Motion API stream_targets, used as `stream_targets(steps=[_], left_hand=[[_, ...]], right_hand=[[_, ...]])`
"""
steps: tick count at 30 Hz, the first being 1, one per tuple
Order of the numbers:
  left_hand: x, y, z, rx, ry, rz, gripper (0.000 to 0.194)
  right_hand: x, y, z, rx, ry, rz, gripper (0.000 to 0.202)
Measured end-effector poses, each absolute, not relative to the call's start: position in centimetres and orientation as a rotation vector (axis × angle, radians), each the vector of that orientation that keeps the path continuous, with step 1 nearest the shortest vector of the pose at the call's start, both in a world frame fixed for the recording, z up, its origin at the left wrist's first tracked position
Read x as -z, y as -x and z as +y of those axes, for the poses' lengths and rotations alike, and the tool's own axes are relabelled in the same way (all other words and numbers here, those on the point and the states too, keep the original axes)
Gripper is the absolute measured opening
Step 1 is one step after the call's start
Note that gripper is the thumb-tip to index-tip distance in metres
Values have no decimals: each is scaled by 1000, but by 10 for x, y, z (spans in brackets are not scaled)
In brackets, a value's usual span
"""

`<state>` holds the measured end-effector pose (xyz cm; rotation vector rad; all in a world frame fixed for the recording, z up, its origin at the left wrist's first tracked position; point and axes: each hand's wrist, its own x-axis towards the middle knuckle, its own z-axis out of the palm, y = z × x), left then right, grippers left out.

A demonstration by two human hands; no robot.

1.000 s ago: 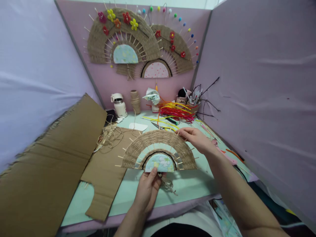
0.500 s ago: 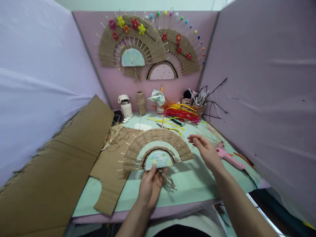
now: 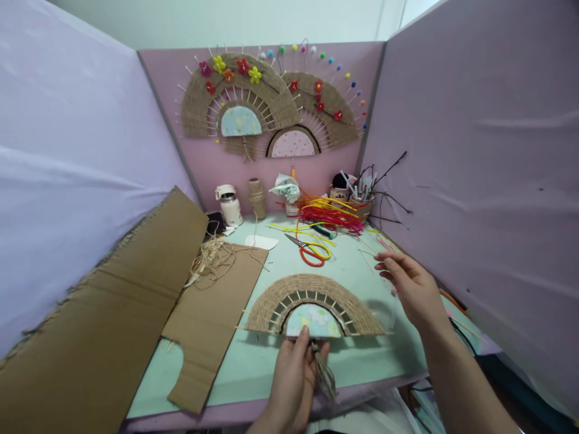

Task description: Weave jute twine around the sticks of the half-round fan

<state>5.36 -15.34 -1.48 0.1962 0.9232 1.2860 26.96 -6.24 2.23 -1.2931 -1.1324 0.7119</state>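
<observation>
A half-round woven twine fan (image 3: 316, 286) with a floral pale-blue centre (image 3: 312, 319) is held low over the table. My left hand (image 3: 296, 367) grips its lower middle edge, thumb on the fabric and fingers underneath. A twine tassel (image 3: 324, 377) hangs beside those fingers. Thin sticks show in the gap of the weave and poke out at both ends. My right hand (image 3: 414, 289) is raised to the right of the fan, apart from it, with loosely bent fingers and nothing visible in them. It hides most of the pink glue gun.
Scissors (image 3: 312, 250) lie beyond the fan, near red and yellow pipe cleaners (image 3: 332, 214). Cardboard (image 3: 217, 307) and tangled twine (image 3: 212, 256) are on the left. A flask (image 3: 230, 205), a twine spool (image 3: 256, 199) and a pot of twigs (image 3: 362, 205) stand behind. Finished fans (image 3: 244, 78) hang at the back.
The fan has come lower, nearer and rightward in my left hand, and it sits more level. The scissors behind it are uncovered. My right hand has shifted right and down, its fingers more bent.
</observation>
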Motion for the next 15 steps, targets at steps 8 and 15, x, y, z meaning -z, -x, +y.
stream_targets(steps=[8, 15], left_hand=[[7, -35, -135, -1134, -223, 832, 14], [2, 8, -167, -938, -317, 799, 35]], right_hand=[[-21, -260, -69, -733, 1246, -1219, 29], [-24, -258, -74, -761, 1226, -1273, 25]])
